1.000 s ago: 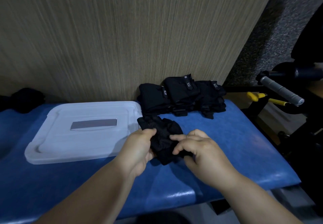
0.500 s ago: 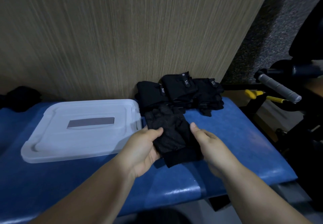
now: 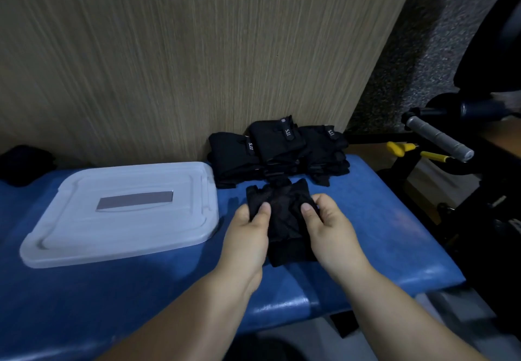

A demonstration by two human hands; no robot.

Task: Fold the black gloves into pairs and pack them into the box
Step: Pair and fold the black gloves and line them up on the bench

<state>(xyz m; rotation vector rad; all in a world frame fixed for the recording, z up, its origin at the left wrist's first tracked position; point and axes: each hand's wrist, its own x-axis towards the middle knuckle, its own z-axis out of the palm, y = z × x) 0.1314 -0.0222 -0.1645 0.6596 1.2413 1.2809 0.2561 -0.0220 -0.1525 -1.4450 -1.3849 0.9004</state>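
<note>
A black glove [image 3: 282, 208] was held flat on the blue bench [image 3: 380, 234], just right of the lidded box [image 3: 121, 211], its side edges pinched by the left hand [image 3: 248, 231] and right hand [image 3: 329, 228], thumbs on top, probably so its layers would lie aligned for folding.

Dim shot, and you're lit from above: glare streaks the front edge of the padded blue vinyl bench [image 3: 394, 234]. The black fabric glove [image 3: 284, 219] you're pinching reads near-featureless, same for the pile of folded black gloves [image 3: 279, 146] behind. Right edge is murky and softly blurred. Wide-angle distortion bows the beige wood-grain wall panel [image 3: 197, 50].
</note>
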